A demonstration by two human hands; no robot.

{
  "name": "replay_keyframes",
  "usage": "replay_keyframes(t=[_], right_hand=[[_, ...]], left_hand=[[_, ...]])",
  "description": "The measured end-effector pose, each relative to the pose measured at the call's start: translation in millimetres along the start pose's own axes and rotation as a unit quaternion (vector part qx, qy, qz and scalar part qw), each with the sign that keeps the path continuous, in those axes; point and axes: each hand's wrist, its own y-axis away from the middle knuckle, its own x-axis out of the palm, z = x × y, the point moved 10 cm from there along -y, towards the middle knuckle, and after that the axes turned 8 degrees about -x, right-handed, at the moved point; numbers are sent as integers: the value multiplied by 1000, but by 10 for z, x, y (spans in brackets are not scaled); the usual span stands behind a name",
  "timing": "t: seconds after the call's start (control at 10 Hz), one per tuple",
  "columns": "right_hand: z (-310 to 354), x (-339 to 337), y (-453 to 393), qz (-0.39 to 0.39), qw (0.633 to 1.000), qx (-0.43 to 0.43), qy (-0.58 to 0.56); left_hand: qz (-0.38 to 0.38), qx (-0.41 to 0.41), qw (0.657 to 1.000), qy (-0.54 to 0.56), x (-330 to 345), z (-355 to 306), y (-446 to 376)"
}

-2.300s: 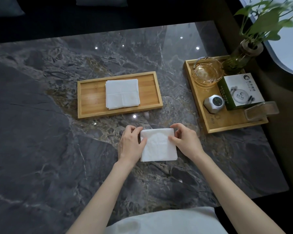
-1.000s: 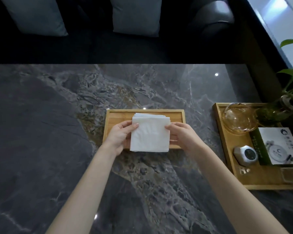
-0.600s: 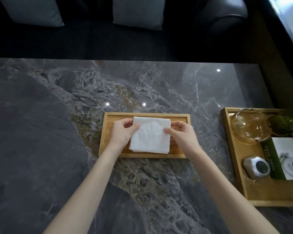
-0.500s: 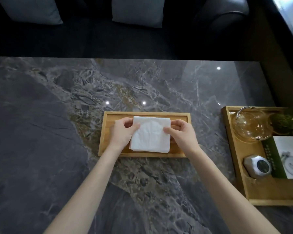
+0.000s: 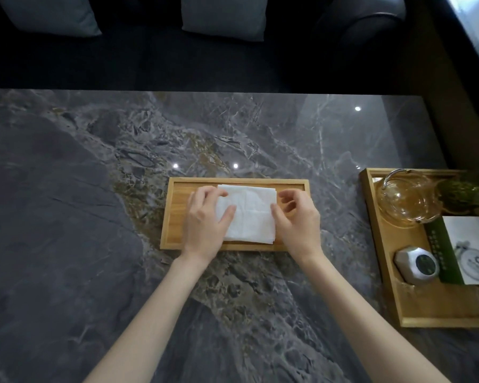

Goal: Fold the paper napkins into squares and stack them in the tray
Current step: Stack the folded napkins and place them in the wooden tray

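Observation:
A folded white square napkin (image 5: 249, 217) lies flat on top of the napkin stack in the bamboo tray (image 5: 173, 217) at the middle of the dark marble table (image 5: 67, 217). My left hand (image 5: 202, 225) rests on the napkin's left edge, with fingers and thumb lying on top of it. My right hand (image 5: 299, 225) hovers at the napkin's right edge with fingers curled and lifted off the paper; only the thumb tip is near the edge. The stack underneath is mostly hidden.
A second bamboo tray (image 5: 382, 258) at the right holds a glass teapot (image 5: 407, 200), a silver faceted gadget (image 5: 416, 265), a green and white box (image 5: 468, 250) and a plant vase (image 5: 468, 192). Beyond the table's far edge is a dark sofa with grey cushions (image 5: 221, 15).
Both hands carried the folded napkin from the table's near side up onto the stack in the tray. It now lies flat, and the right hand's fingers have come off it.

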Motion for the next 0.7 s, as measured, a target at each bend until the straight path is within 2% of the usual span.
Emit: replay_keyframes(t=[0.1,0.2,0.4,0.5,0.6,0.7], right_hand=[[261,78,130,21,985,-139,99],[336,235,249,60,963,-204,166],[227,320,310,115,956,-180,199],[220,226,308,132,961,-163,179],[248,38,286,121,983,-110,86],[236,-348,227,50,997,5,-60]], left_hand=[[29,100,991,-79,144,-158,177],[67,104,984,-129,288,-106,288],[105,88,975,-173,376,-45,317],[118,88,976,-164,324,-99,319],[116,82,981,-130,166,-204,319],[84,67,990,-94,-129,-333,224]])
